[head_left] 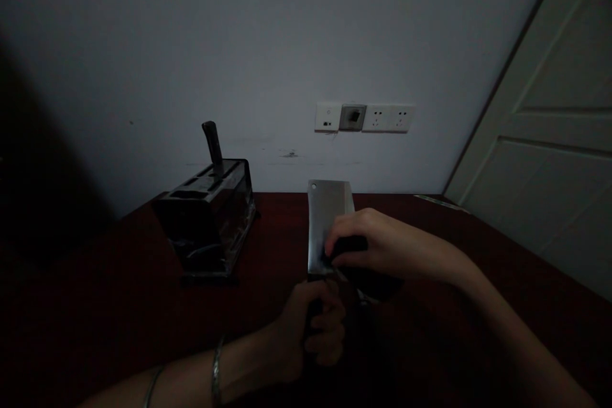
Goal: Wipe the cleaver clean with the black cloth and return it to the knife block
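Observation:
My left hand (320,325) is wrapped round the dark handle of a cleaver (319,217). The broad metal blade points up and away from me, with a small hole at its upper left corner. My right hand (361,239) comes in from the right with its fingers curled round a black, soft-looking cloth (350,245), and its fingertips rest at the lower part of the blade. A dark mass hangs below that hand, too dim to make out fully. To the left stands a black knife block (229,197) with one black-handled knife (212,140) in a slot.
The dark red tabletop (280,217) meets a pale wall (268,64). Several sockets and a switch (352,117) sit on the wall. A thin strip (440,203) lies at the table's back right, near a white panelled door (549,140). The light is dim.

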